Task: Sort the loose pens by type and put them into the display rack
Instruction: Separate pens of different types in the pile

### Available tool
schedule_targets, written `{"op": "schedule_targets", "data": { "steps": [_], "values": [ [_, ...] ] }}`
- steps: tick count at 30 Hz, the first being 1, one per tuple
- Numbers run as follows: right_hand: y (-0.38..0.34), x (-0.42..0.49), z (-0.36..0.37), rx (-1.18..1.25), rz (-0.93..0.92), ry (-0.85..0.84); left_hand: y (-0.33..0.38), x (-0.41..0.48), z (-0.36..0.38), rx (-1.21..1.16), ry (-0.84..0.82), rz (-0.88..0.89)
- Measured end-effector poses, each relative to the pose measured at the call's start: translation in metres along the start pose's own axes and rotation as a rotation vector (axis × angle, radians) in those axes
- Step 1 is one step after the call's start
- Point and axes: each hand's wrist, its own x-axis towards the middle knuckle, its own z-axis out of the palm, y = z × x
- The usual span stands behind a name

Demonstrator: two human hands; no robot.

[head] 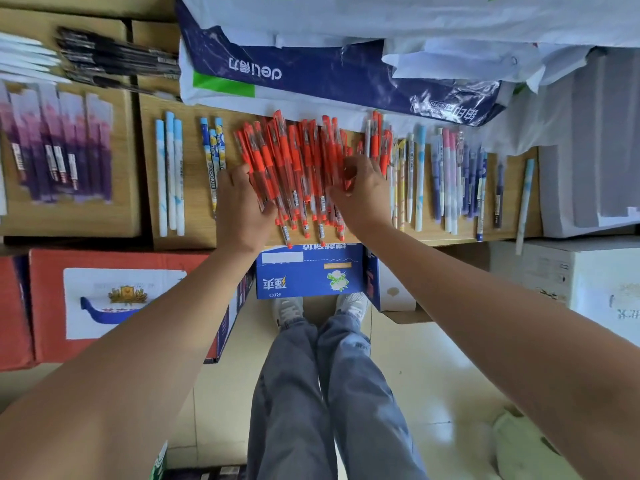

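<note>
A heap of red gel pens (294, 168) lies in the middle of a wooden tabletop (194, 188). My left hand (242, 206) rests on the heap's left edge, fingers curled round a few red pens. My right hand (363, 192) sits on the heap's right side and pinches red pens between thumb and fingers. To the left lie three pale blue pens (169, 174) and a few cartoon-printed pens (213, 157). Right of the heap lie mixed pastel, blue and purple pens (450, 178). No display rack is visible.
Purple packaged pens (59, 143) and black pens (114, 60) lie on cardboard boxes (69, 216) at left. Blue-and-white plastic bags (311, 71) crowd the table's back. A blue carton (311, 271) and a red box (114, 303) stand below the front edge, by my feet.
</note>
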Motion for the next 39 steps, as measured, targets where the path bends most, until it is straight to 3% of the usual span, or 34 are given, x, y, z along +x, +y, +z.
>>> {"op": "schedule_targets", "data": {
  "steps": [12, 23, 31, 39],
  "values": [
    [-0.006, 0.003, -0.002, 0.101, 0.119, 0.074, 0.011, -0.002, -0.002, 0.001, -0.043, 0.016],
    [-0.014, -0.003, 0.014, 0.148, 0.023, 0.043, 0.000, -0.001, -0.006, 0.108, -0.027, 0.018],
    [-0.006, -0.006, 0.003, 0.185, 0.014, -0.037, 0.007, -0.002, 0.000, 0.078, -0.007, 0.005],
    [0.000, -0.004, 0.001, 0.165, 0.044, -0.004, 0.012, -0.003, 0.000, 0.108, 0.019, 0.035]
  ]
}}
